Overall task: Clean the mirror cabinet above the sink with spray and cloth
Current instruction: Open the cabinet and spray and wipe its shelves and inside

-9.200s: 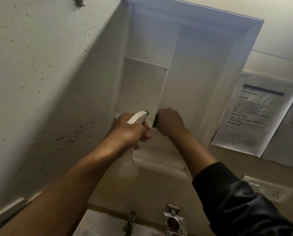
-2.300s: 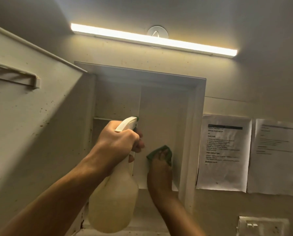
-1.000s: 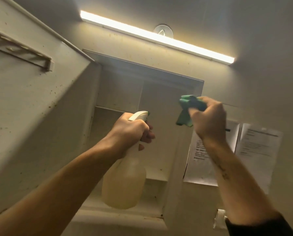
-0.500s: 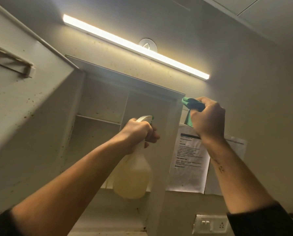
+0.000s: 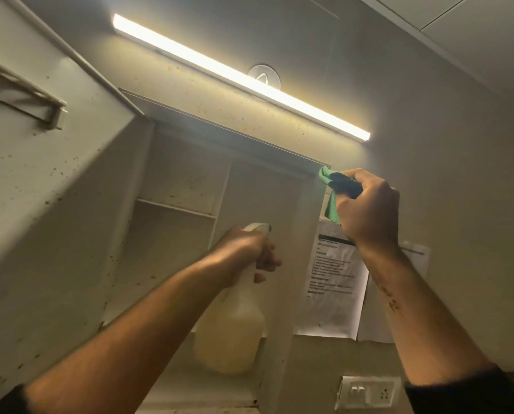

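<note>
The white cabinet stands open above me, its shelves bare and speckled with dirt. Its door swings out to the left, spotted with dark marks. My left hand grips the neck of a translucent spray bottle holding pale yellowish liquid, in front of the cabinet's middle. My right hand grips a bunched green cloth and holds it against the cabinet's top right corner, on the outer side panel.
A lit tube light runs along the wall above the cabinet. Two printed paper notices hang on the wall right of the cabinet. A white switch and socket plate sits low on the right. A bracket is fixed on the door.
My right hand left the inside back panel, moved up and out to the cabinet's top right corner with the cloth. The view tilted upward. My left hand keeps holding the bottle.
</note>
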`<state>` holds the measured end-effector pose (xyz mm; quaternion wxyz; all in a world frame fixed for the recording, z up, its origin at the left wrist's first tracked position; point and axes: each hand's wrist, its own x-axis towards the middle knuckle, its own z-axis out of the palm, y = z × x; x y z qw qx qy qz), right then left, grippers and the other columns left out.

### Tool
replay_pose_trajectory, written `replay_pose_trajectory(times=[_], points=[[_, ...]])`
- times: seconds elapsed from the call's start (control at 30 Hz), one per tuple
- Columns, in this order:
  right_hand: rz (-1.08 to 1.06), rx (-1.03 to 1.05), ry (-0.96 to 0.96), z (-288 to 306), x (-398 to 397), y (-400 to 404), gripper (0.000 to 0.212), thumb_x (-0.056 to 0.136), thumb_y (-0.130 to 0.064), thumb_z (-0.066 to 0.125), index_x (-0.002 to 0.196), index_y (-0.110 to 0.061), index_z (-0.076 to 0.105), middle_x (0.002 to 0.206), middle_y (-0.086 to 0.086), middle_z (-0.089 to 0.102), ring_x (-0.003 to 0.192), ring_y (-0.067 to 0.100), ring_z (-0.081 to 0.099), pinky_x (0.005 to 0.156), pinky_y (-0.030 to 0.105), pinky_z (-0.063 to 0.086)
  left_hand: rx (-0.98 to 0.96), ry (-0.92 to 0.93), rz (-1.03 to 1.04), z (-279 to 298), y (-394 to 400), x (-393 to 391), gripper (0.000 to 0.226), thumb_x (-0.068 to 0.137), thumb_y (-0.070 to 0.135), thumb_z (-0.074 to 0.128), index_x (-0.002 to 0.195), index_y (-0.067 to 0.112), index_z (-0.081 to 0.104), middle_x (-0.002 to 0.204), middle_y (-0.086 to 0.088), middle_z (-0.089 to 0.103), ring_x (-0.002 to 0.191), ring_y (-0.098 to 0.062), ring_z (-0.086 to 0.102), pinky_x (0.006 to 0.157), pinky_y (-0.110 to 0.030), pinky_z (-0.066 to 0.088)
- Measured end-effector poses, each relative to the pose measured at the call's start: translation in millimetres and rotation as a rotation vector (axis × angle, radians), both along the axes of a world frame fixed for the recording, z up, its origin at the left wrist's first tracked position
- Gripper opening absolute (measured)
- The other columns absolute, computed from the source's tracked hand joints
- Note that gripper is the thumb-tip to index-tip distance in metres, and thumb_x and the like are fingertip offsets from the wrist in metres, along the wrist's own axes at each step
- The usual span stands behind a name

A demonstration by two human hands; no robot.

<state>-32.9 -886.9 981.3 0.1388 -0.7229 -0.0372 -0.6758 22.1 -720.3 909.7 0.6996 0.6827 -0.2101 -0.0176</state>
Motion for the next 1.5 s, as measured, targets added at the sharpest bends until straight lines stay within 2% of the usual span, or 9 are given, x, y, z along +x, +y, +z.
replay_pose_trajectory(times=[0.13,0.27,0.43,0.57,0.67,0.93,1.07,1.27,1.5], points=[[-0.058,-0.098,-0.088,-9,11,11,0.029,0.086,-0.013,0.068,0.115,-0.014,0.071,0.104,0.008,0.074,0.091,0.025,0.071,0.083,0.036,0.059,0.011,0.039,0.018,-20,4,0,0.017,0.084,-0.002,0.051,0.091,0.001,0.066,0.062,-0.011,0.060,0.054,-0.023,0.055,0.047,-0.026,0.041],[-0.238,-0.477,-0.089,-34,42,20,0.024,0.087,-0.006,0.064,0.111,-0.005,0.072,0.112,0.013,0.071,0.105,0.028,0.068,0.092,0.037,0.053,-0.039,0.039,0.083,-18,19,2,0.016,0.089,0.002,0.050,0.088,0.003,0.066,0.063,-0.011,0.065,0.057,-0.022,0.058,0.049,-0.024,0.043],[-0.575,-0.624,0.156,-47,95,24,0.021,0.082,-0.006,0.070,0.101,0.003,0.072,0.103,0.023,0.071,0.099,0.037,0.069,0.093,0.049,0.054,-0.084,-0.021,0.151,-15,27,3,0.019,0.092,0.008,0.050,0.087,0.005,0.068,0.068,-0.010,0.070,0.061,-0.021,0.063,0.053,-0.025,0.044],[-0.798,-0.641,0.433,-32,103,52,0.012,0.090,-0.006,0.062,0.096,-0.001,0.071,0.096,0.017,0.070,0.091,0.031,0.068,0.089,0.040,0.052,-0.087,0.002,0.119,-16,25,0,0.018,0.084,-0.001,0.049,0.084,0.004,0.066,0.065,-0.010,0.067,0.059,-0.022,0.060,0.052,-0.024,0.041],[-0.817,-0.671,0.485,-23,114,55,0.019,0.097,-0.004,0.050,0.102,-0.005,0.068,0.099,0.011,0.070,0.093,0.027,0.067,0.092,0.037,0.047,-0.086,0.010,0.103,-17,27,-1,0.018,0.082,-0.002,0.049,0.082,0.005,0.066,0.062,-0.009,0.067,0.058,-0.021,0.059,0.051,-0.023,0.041],[-0.777,-0.654,0.552,-23,111,63,0.018,0.098,-0.008,0.050,0.093,-0.006,0.067,0.092,0.008,0.068,0.086,0.023,0.064,0.083,0.033,0.047,-0.074,0.001,0.123,-10,33,-2,0.022,0.078,-0.005,0.050,0.085,0.005,0.068,0.063,-0.008,0.067,0.065,-0.023,0.061,0.057,-0.028,0.044],[-0.804,-0.628,0.612,-52,97,68,0.016,0.079,-0.020,0.074,0.070,-0.008,0.068,0.068,0.007,0.066,0.064,0.019,0.063,0.065,0.028,0.050,-0.072,-0.008,0.162,-3,37,-2,0.023,0.079,-0.005,0.050,0.085,0.006,0.069,0.065,-0.008,0.068,0.065,-0.023,0.061,0.058,-0.028,0.044],[-0.842,-0.723,0.728,-113,104,61,0.021,0.098,-0.009,0.049,0.107,0.006,0.060,0.105,0.022,0.064,0.098,0.033,0.062,0.094,0.039,0.046,-0.014,-0.007,0.181,-1,47,-6,0.024,0.078,-0.005,0.050,0.084,0.010,0.067,0.073,-0.007,0.069,0.072,-0.022,0.062,0.061,-0.030,0.046],[-0.590,-0.642,0.933,-156,109,66,0.024,0.100,-0.011,0.046,0.109,-0.001,0.066,0.108,0.016,0.069,0.098,0.031,0.067,0.083,0.036,0.050,0.012,0.000,0.197,-5,52,-14,0.022,0.081,-0.004,0.050,0.083,0.011,0.066,0.074,-0.007,0.067,0.074,-0.021,0.061,0.062,-0.030,0.045]])
